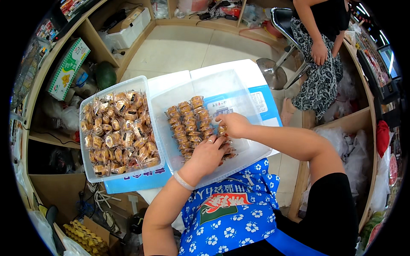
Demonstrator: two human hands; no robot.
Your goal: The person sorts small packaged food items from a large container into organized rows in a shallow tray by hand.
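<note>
Before me is a clear plastic tub with golden-brown, individually wrapped pastries packed in several rows at its left side and middle. My right hand is over the rightmost row, its fingertips closed on a wrapped pastry. Lower down, my left hand, with a ring and a pale bracelet, rests on the near part of the rows with its fingers apart, and partly hides them. To the left, a second clear tub is heaped with loose wrapped pastries.
Both tubs stand on a blue and white printed surface. At the upper right, a person in patterned trousers is beside a black stool. Wooden shelves surround the tiled floor, with a green-white box at left.
</note>
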